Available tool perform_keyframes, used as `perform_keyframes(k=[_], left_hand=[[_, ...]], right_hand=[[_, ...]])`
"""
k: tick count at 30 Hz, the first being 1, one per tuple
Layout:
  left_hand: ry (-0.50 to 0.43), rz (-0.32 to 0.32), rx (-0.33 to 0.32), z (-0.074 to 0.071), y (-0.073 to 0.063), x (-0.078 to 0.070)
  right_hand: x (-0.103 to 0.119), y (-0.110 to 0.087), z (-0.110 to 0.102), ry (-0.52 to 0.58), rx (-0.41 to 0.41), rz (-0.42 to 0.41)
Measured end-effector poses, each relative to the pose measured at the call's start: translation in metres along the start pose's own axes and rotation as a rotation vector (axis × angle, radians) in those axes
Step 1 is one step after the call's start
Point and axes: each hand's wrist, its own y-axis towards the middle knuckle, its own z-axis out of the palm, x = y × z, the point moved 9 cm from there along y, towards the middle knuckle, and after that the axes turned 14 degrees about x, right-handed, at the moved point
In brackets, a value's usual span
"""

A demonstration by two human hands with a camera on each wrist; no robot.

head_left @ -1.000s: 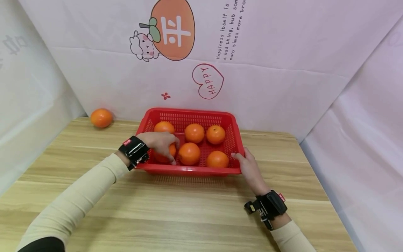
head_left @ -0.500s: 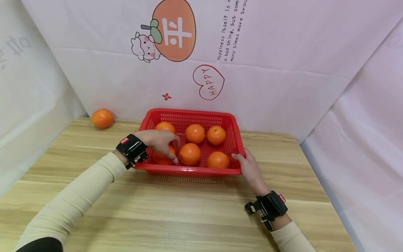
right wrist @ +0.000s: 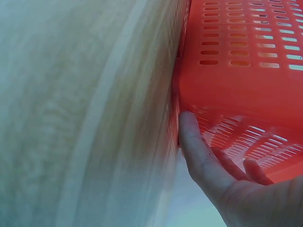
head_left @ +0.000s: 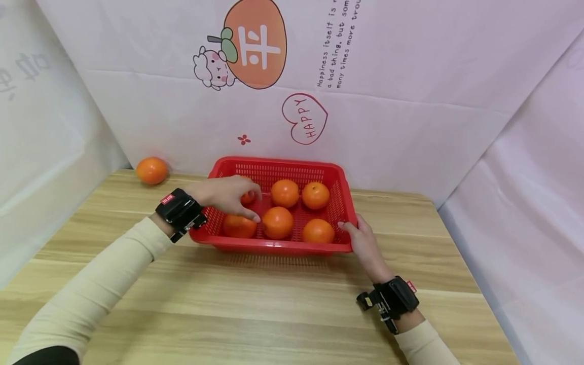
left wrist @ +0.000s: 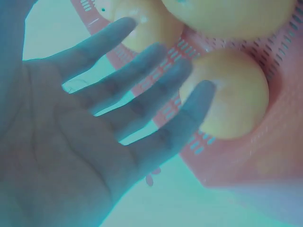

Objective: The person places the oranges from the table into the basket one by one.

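Observation:
A red plastic basket [head_left: 274, 246] with slotted walls holds several oranges. Over its left part hovers my left hand [head_left: 225, 195], thumb and fingers spread, with nothing held. The front-left orange [head_left: 239, 227] lies just below that hand, and the back-left orange [head_left: 248, 197] is partly hidden behind it. In the left wrist view the fingers of the left hand [left wrist: 99, 118] are extended, overlapping an orange [left wrist: 232, 94]. My right hand [head_left: 367, 248] grips the basket's right rim, thumb on the inner side. The right wrist view has its fingers under the rim, against the basket's outer wall [right wrist: 236, 90].
One more orange [head_left: 152, 171] sits on the wooden table [head_left: 274, 309] at the back left corner, outside the basket. A white printed cloth [head_left: 388, 137] stands behind the table, and further white cloth [head_left: 538, 203] hangs at the sides.
My left hand has risen off the front-left orange and shifted slightly back, leaving that orange in the basket and more visible. The right hand keeps its hold on the rim.

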Motion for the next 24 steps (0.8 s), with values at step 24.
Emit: perform_keyframes(k=[24], left_hand=[[0.062, -0.126, -0.390, -0.040, -0.040, 0.069]], right_hand=[[-0.001, 0.000, 0.001, -0.003, 0.002, 0.011]])
